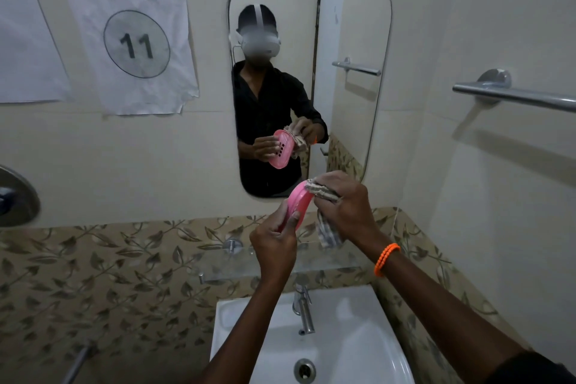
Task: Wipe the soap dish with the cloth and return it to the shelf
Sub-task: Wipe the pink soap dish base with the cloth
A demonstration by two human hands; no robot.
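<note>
Left hand [276, 241] clenched around pink soap dish [298, 203], right hand [344, 206] pressing bunched cloth [324, 212] against it

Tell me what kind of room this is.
Most likely a small bathroom: white ceramic washbasin with a chrome tap, rounded wall mirror above it, and a chrome towel rail on the tiled wall.

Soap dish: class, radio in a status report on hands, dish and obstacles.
Left hand grips soap dish. Right hand presses cloth on it. Glass shelf below, nothing blocking.
</note>
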